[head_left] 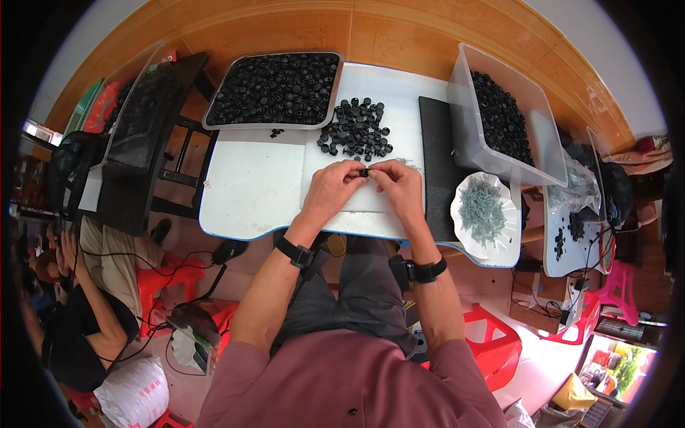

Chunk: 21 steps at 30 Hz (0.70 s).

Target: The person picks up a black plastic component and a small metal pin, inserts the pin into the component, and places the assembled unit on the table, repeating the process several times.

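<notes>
Between my fingertips, over the near part of the white table [250, 182], is a small black round plastic part [364, 172]. My left hand [332, 187] pinches it from the left, and my right hand [397, 184] meets it from the other side. The fingers cover most of it, so its exact kind cannot be made out. Just beyond my hands lies a loose pile of similar black parts [354, 128]. To the right, a white scalloped dish [508, 214] holds many thin grey-green pieces [482, 209], too small to name.
A metal tray [271, 128] full of black parts stands at the back left. On the right, a clear plastic bin [499, 160] holds more, beside a black mat [437, 153]. Red stools [485, 342] stand behind me. Another person [89, 328] sits at the left.
</notes>
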Tool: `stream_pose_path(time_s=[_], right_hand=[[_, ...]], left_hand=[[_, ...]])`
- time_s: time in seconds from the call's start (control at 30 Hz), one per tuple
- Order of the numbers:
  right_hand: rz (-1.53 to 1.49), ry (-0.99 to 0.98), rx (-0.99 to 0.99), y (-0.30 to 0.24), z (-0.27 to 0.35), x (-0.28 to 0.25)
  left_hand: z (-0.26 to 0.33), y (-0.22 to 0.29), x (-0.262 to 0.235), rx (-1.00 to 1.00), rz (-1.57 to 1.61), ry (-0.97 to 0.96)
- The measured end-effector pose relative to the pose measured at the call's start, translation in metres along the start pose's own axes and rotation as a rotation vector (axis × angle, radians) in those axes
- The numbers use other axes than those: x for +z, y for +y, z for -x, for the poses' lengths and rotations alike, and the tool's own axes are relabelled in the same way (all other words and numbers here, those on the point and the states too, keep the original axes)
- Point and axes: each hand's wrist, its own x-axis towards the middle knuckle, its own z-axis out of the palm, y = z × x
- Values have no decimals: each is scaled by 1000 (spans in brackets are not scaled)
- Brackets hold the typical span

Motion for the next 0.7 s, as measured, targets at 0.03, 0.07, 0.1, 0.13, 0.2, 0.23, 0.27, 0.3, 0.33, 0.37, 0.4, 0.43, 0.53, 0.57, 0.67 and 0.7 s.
stream_pose_path(time_s=[0.03, 0.07, 0.1, 0.13, 0.2, 0.23, 0.27, 0.3, 0.33, 0.37, 0.4, 0.43, 0.53, 0.57, 0.67, 0.7], right_hand=[[29, 34, -44, 3, 2, 2], [57, 67, -87, 6, 3, 4], [57, 66, -88, 8, 4, 5], [84, 85, -121, 10, 4, 5], [111, 106, -154, 12, 5, 5], [130, 95, -185, 12, 5, 6], [149, 83, -217, 13, 5, 6], [149, 83, -217, 13, 5, 6], [154, 80, -225, 13, 5, 6], [159, 76, -233, 12, 6, 6], [158, 75, -234, 11, 6, 6], [173, 68, -245, 10, 7, 5], [176, 40, -262, 7, 8, 3], [166, 20, -269, 7, 8, 2], [115, 28, -262, 9, 6, 3], [115, 29, -262, 9, 6, 4]], left_hand=[[0, -1, 0, -1, -1, 1], [0, -2, 0, 17, -8, 3], [0, -2, 0, 36, -16, 4], [0, -2, 0, 35, -16, 3], [1, -1, 0, 54, -19, 2], [1, -1, 0, 54, -20, 2], [1, -1, 0, 51, -32, 3], [1, 0, 0, 47, -44, 3], [2, -1, 0, 48, -45, 4], [2, -1, 0, 54, -43, 5], [2, -2, 0, 61, -40, 6], [2, -2, 0, 61, -41, 6], [2, -2, 0, 49, -35, 7], [2, -2, 0, 34, -14, 7], [1, -2, 0, -4, 32, 1], [1, -1, -1, -26, 56, -3]])
